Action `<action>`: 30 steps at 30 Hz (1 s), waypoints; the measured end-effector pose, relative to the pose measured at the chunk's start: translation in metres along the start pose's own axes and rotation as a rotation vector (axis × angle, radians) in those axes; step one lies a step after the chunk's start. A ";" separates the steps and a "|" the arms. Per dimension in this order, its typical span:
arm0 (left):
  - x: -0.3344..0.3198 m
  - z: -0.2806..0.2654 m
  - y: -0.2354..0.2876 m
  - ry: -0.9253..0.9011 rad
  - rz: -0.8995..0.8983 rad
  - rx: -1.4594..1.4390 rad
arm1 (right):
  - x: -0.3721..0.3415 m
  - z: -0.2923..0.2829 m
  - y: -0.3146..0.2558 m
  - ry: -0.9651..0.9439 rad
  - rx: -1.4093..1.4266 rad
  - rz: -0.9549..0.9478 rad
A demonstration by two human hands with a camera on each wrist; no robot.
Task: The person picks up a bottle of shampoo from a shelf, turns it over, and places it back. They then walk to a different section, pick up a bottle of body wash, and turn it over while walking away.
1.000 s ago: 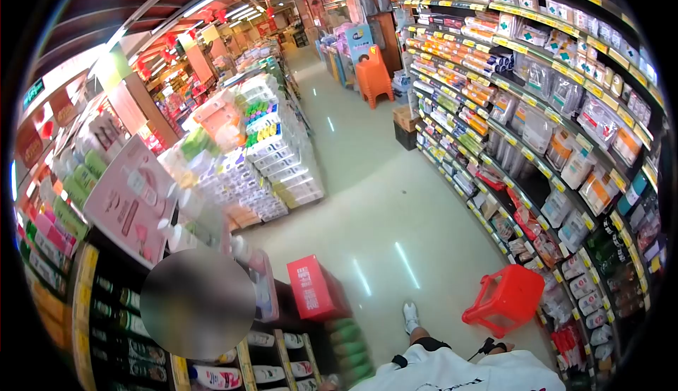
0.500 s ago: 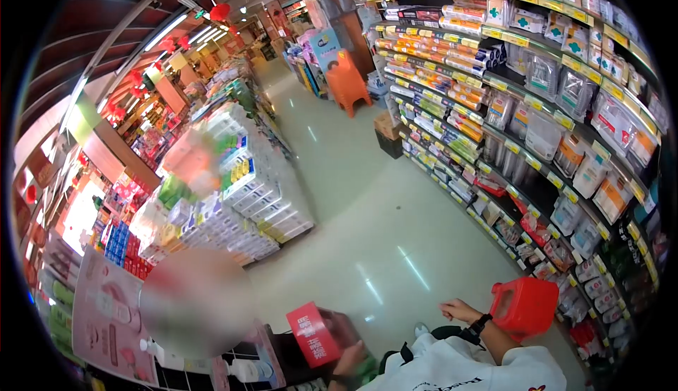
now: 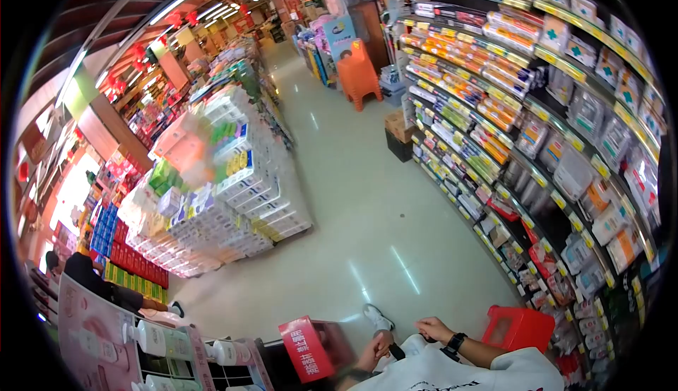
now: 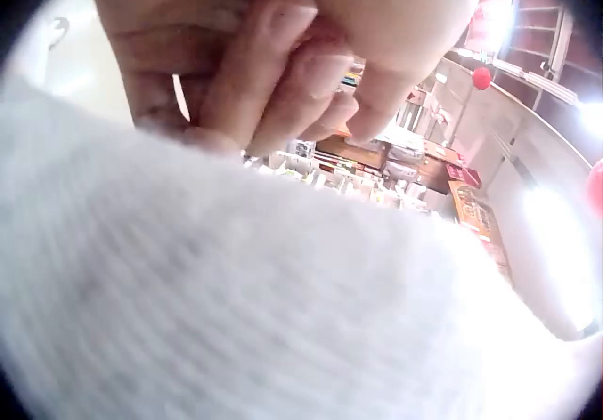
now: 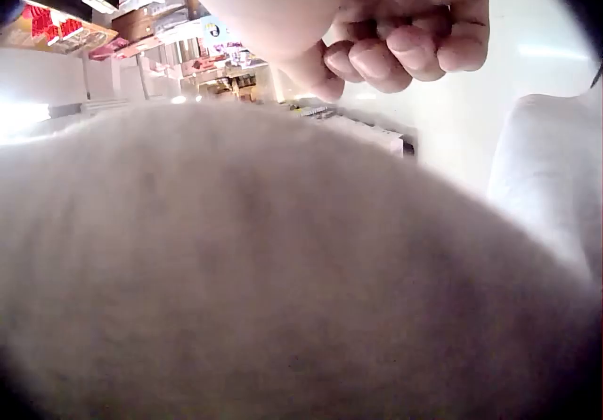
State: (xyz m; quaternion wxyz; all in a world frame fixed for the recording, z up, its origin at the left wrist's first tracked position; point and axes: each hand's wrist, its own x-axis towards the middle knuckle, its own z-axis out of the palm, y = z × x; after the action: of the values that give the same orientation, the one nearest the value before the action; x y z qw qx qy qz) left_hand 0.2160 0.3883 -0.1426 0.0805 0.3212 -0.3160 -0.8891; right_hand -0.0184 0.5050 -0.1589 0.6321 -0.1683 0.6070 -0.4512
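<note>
Low in the head view both hands are in front of the white shirt point(image 3: 459, 373). My left hand point(image 3: 372, 352) is close to the red box, its fingers loosely bent with nothing seen in them. The left wrist view shows these bent fingers point(image 4: 283, 72) above blurred white cloth. To the right, my right hand point(image 3: 434, 330), with a dark band at its wrist, is raised before the shirt. Its fingers point(image 5: 415, 51) curl in toward the palm in the right wrist view, and no object shows in them. A gap separates the two hands.
A red box point(image 3: 305, 348) stands at lower left beside white pump bottles point(image 3: 164, 340). On the right, a red plastic stool point(image 3: 519, 331) stands against stocked shelves point(image 3: 487, 101). Packaged goods point(image 3: 247, 186) are stacked across the aisle floor point(image 3: 353, 207). A seated person point(image 3: 95, 278) is at far left.
My left hand has come up and right, from beside the red box to the shirt front. My right hand has moved left and slightly down. The seated person has come into view.
</note>
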 end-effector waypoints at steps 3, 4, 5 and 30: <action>0.042 -0.039 0.010 0.175 0.199 0.276 | 0.049 0.007 -0.027 -0.025 -0.116 -0.008; 0.046 -0.040 0.025 0.216 0.187 0.281 | 0.068 0.010 -0.033 -0.031 -0.112 -0.028; 0.052 -0.040 0.044 0.255 0.176 0.289 | 0.089 0.014 -0.042 -0.037 -0.106 -0.052; 0.149 -0.170 0.391 0.416 0.199 0.233 | 0.381 0.173 -0.296 0.038 -0.638 -0.537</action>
State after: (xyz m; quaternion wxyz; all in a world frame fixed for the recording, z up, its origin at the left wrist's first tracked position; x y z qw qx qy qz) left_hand 0.1820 -0.0581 -0.0810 0.1934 0.4715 -0.4229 -0.7493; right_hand -0.0228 -0.0071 -0.1326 0.3967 -0.4998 0.6626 -0.3923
